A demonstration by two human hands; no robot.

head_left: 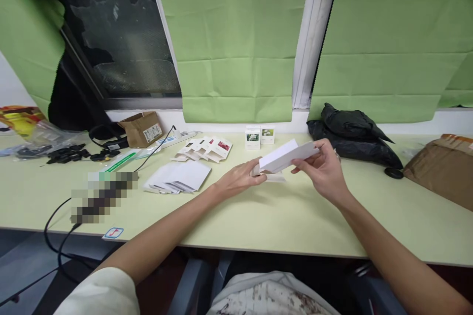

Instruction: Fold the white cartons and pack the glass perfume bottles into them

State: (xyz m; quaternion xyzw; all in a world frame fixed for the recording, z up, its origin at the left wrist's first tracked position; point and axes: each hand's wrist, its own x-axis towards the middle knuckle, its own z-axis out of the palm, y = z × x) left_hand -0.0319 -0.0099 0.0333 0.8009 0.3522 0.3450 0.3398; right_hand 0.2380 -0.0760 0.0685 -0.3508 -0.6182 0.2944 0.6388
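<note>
A small white paper box [279, 157], its panels partly unfolded, is held up over the table between both hands. My left hand [244, 175] is closed on its left end, with the thumb underneath. My right hand [325, 170] pinches the right end between thumb and fingers. Behind the box stand two little white boxes with flower pictures, one on the left [253, 139] and one on the right [267, 135]. To the left lies a fanned pile of flat white box blanks [185, 175]. Several flat blanks with flower pictures [207, 148] are spread beyond that pile.
Black plastic bags [351, 135] and a brown cardboard box [443, 170] occupy the right side, with a black round lid [393, 173] between. At left are an open brown carton [141, 129], a power strip [175, 140], cables and black parts [68, 153]. Green curtains [236, 39] hang behind.
</note>
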